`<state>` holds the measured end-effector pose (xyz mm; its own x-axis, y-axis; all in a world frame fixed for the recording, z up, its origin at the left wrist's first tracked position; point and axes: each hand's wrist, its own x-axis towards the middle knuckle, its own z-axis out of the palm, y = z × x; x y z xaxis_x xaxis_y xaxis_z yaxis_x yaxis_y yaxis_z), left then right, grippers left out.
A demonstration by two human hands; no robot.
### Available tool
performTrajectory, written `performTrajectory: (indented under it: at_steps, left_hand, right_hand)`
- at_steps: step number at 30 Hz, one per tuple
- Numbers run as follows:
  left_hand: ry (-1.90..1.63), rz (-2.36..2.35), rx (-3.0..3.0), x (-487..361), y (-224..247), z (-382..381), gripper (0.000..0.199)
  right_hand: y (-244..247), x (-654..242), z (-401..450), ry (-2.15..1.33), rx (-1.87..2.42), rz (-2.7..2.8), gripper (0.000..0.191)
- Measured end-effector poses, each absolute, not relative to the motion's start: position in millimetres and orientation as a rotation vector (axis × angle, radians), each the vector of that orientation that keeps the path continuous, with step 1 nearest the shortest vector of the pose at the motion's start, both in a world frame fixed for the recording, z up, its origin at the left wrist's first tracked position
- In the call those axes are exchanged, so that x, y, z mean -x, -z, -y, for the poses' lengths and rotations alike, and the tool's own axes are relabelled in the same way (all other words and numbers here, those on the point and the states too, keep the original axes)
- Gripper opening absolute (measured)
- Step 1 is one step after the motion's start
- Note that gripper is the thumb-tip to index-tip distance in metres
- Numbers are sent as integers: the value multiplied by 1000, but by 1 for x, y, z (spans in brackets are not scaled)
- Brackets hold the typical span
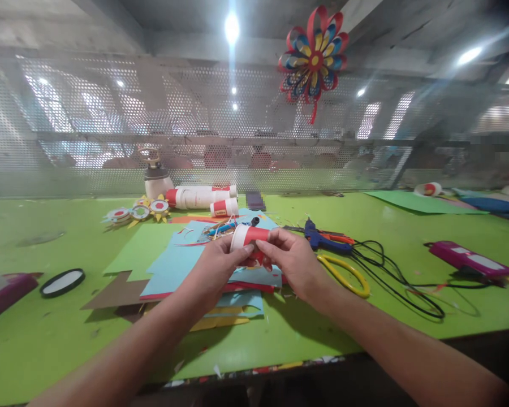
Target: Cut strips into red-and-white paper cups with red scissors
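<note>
A red and white paper cup (258, 233) lies sideways between my two hands, above a pile of coloured paper. My left hand (223, 260) grips it around the white rim end, thumb pressed on its side. At the red end, my right hand (292, 257) closes on the cup with thumb and fingers. A small dark patch shows under the thumbs; I cannot make out what it is. Light blue paper sheets (169, 268) lie below, with green paper (138, 249) and brown paper (116, 294) to their left. Pencils or thin blue sticks (220, 227) rest just behind the cup.
Right of my hands are a blue glue gun (324, 240), yellow scissor handles (343, 276), a black cable (401, 277) and a purple device (470, 260). Behind stand stacked paper cups (203, 196), a spray bottle (158, 180) and flower-like crafts (139, 212). A black ring (62, 282) lies left.
</note>
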<state>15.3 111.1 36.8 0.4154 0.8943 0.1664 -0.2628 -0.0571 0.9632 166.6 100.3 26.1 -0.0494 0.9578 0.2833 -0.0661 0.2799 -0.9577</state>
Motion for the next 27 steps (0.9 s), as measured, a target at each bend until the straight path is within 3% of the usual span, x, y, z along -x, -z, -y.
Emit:
performTrajectory:
  at_steps: [27]
  left_hand:
    - [-1151, -759, -1319, -10, -34, -117, 28]
  right_hand:
    - [-26, -167, -102, -1060, 891, 1284, 26]
